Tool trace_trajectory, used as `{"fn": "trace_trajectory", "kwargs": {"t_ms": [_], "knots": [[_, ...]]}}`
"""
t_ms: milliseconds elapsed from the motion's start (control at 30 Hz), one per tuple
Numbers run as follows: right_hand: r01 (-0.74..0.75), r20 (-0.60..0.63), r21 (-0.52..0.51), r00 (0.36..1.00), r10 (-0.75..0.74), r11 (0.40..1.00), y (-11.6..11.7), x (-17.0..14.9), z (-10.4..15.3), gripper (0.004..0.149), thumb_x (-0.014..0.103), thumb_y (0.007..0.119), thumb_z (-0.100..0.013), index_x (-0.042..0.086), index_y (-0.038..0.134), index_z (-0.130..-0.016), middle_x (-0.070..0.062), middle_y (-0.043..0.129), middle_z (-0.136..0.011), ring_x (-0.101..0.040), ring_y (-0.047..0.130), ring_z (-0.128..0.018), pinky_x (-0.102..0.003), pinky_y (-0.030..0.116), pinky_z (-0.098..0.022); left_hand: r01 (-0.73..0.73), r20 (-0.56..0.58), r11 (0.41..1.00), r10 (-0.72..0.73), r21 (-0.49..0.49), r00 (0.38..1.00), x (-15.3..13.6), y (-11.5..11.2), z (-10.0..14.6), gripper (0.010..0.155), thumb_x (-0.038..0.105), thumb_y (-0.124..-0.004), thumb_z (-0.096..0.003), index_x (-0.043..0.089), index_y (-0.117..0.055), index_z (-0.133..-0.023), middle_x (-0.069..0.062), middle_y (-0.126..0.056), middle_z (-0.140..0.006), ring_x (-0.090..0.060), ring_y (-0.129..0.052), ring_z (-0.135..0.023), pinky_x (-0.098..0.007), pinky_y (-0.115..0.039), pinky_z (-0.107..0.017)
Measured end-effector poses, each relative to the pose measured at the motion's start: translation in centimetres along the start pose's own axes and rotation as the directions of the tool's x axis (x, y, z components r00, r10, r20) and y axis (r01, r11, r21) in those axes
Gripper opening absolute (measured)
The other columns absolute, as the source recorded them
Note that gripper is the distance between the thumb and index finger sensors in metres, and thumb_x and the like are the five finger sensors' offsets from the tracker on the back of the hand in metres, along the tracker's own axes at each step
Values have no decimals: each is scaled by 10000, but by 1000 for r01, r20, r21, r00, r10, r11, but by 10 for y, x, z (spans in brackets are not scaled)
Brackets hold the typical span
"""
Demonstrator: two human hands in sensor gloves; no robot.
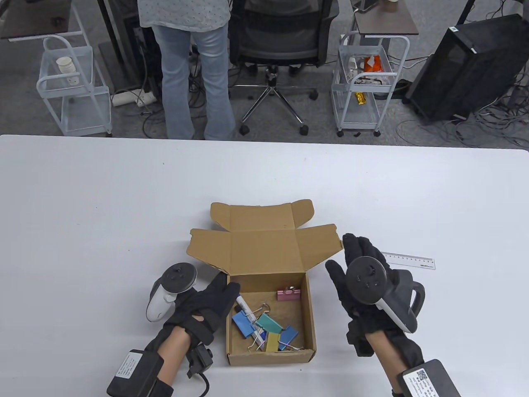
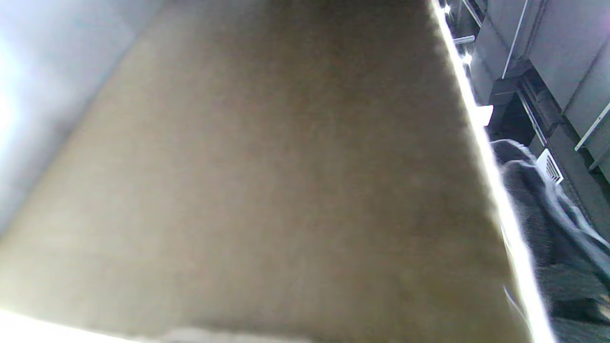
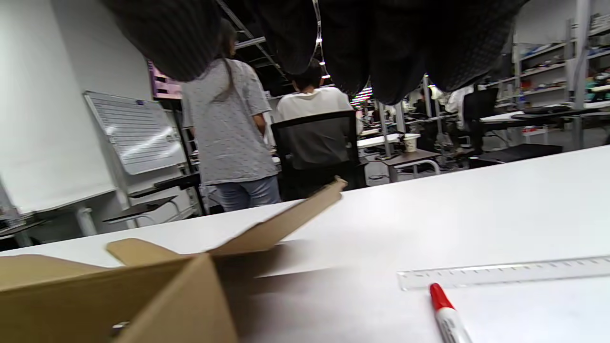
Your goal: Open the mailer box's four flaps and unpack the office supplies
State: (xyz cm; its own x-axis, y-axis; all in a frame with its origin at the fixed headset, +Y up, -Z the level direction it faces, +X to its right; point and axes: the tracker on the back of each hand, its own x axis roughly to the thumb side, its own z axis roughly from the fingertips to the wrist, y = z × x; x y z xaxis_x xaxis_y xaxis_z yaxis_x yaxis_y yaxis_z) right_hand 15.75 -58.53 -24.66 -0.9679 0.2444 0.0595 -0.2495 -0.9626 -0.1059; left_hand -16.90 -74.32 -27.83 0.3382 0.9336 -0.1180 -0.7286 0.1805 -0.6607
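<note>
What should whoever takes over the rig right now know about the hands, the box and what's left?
Left hand: rests against the mailer box left wall, holding nothing.
Right hand: open, hovering right of the box, empty.
Done: lid and flaps folded back; clear ruler and red-capped marker lie out on the table.
Left: binder clips, the pink clip and a marker still inside.

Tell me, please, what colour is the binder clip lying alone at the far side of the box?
Pink; the binder clip shows best in the table view.
</note>
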Motion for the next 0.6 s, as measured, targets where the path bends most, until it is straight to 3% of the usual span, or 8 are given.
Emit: {"fn": "trace_trajectory", "kwargs": {"t_ms": [200,400,600], "knots": [[-10,151,19,988,7,1000,-4,39,15,653,486,667,-606,103,559,-1123,-231,651,-1161,-503,726,-1000,-613,681,-706,0,0,1000,0,-1,1000,0,0,0,756,525,-465,-618,139,-100,-1156,-218,-142,-1234,-510,-140,-1158,-613,-326,-813],[-109,284,120,956,71,987,15,80,22,618,467,695,-605,109,609,-1102,-205,721,-1128,-462,797,-971,-572,738,-690,0,0,1000,0,-1,1000,0,0,0,756,524,-464,-618,139,-98,-1156,-218,-141,-1234,-509,-138,-1158,-614,-324,-813],[-160,310,230,947,83,960,35,109,11,597,440,725,-605,99,638,-1087,-198,770,-1100,-438,855,-938,-535,792,-666,0,0,1000,0,-1,1000,0,0,0,756,523,-464,-618,138,-98,-1155,-219,-139,-1234,-510,-138,-1158,-614,-325,-813]]}}
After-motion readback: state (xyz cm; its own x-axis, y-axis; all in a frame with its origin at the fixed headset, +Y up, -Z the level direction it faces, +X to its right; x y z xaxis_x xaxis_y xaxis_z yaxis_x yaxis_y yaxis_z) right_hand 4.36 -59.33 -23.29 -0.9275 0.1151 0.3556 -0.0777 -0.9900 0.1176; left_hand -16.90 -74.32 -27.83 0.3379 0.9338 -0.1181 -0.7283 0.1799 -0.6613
